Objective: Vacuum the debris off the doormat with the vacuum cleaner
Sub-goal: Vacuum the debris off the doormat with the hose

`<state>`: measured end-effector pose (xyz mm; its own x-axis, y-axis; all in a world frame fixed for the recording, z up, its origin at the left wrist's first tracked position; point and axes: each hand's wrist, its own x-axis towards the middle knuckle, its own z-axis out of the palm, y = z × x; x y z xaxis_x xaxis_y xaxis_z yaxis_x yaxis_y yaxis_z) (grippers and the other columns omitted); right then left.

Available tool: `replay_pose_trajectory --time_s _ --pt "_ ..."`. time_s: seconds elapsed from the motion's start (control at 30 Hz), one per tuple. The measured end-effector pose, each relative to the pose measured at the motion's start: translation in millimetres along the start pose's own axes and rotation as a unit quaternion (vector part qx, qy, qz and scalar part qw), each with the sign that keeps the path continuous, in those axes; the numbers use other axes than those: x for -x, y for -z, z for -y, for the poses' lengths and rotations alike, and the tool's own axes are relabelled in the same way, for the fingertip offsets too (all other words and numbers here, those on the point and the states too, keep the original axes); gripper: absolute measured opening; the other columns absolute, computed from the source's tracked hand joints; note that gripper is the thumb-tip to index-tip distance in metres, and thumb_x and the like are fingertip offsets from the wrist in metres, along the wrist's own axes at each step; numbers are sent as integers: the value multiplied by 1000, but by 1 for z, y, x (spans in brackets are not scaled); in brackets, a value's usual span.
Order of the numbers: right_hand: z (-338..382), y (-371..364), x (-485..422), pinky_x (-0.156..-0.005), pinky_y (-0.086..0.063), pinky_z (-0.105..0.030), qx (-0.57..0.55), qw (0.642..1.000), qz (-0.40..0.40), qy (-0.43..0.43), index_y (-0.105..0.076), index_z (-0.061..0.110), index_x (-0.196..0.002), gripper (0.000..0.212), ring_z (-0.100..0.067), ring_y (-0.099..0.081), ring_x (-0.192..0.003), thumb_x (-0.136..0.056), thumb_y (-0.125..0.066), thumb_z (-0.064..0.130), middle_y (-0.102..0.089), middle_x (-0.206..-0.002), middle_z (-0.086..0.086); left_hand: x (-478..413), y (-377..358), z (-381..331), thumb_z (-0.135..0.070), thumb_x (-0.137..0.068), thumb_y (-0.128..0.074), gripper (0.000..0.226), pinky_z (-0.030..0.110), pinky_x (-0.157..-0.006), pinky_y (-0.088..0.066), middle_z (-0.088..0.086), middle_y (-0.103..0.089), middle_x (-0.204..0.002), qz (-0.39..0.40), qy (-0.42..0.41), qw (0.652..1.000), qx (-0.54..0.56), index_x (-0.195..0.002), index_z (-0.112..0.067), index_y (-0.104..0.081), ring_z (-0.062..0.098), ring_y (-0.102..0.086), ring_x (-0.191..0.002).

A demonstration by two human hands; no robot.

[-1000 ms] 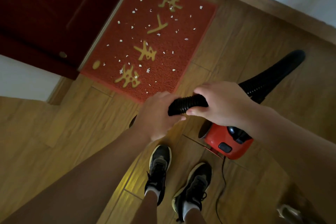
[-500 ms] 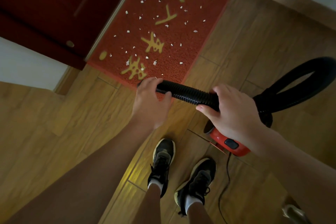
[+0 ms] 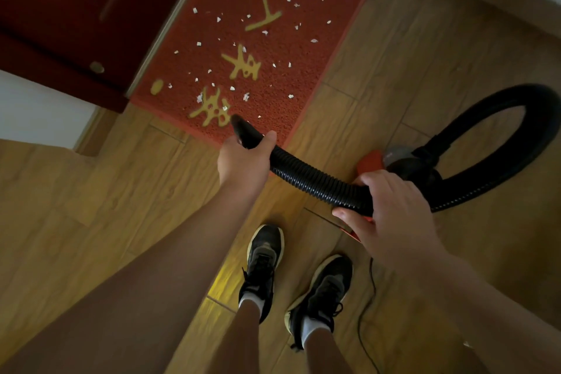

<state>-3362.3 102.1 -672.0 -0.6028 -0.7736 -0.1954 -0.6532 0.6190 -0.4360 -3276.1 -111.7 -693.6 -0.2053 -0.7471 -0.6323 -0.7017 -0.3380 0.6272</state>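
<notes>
Black ribbed hose [image 3: 312, 181]: left hand [image 3: 243, 161] curled round its nozzle [image 3: 244, 132] end, tip over the near edge of red doormat [image 3: 258, 48]; right hand [image 3: 391, 218] wrapped round hose further back. White debris [image 3: 246, 96] scattered across doormat. Red vacuum cleaner [image 3: 372, 159] on wooden floor [image 3: 91, 206] beside it.

Open wood floor [image 3: 91, 206] left; looped hose [image 3: 485, 105] right.

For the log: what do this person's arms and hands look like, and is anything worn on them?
The left forearm and right forearm are bare, with no sleeve in frame. The left hand and right hand wear no gloves; no watch, band or ring shows, though the light is dim.
</notes>
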Motion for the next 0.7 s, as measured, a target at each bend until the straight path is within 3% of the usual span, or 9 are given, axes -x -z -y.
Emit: replay_pose_trajectory --time_s 0.17,0.3,0.53,0.7 --pt "-3 3 3 -78 -35 -27 0 999 21 -38 -62 15 -104 54 -6 -48 -80 -81 -59 64 -55 -90 12 5 -8 -6 -44 -87 -77 40 23 -62 -49 -7 -71 -97 -2 -39 999 -2 -119 -23 -67 8 -69 -86" --pt "0 7 2 -79 -36 -28 -9 997 47 -57 -63 17 -111 52 -10 -56 -84 -79 -71 58 -61 -95 10 6 -9 -11 -42 -87 -77 41 23 -64 -52 -10 -71 -96 -4 -63 998 -11 -123 -27 -64 7 -70 -85" --pt "23 9 -15 -94 -44 -30 -61 993 80 -62 -55 14 -136 68 -12 -59 -108 -86 -64 59 -64 -118 7 15 -14 -15 -38 -87 -78 32 22 -70 -53 -15 -69 -96 38 -118 992 -19 -113 -32 -59 1 -67 -87" --pt "35 12 -37 -97 -38 -23 -109 986 105 -68 -45 14 -146 72 -12 -52 -123 -89 -63 55 -57 -134 3 24 -17 -17 -40 -85 -80 53 20 -75 -55 -17 -67 -99 62 -139 988 -19 -130 -29 -55 2 -68 -90"
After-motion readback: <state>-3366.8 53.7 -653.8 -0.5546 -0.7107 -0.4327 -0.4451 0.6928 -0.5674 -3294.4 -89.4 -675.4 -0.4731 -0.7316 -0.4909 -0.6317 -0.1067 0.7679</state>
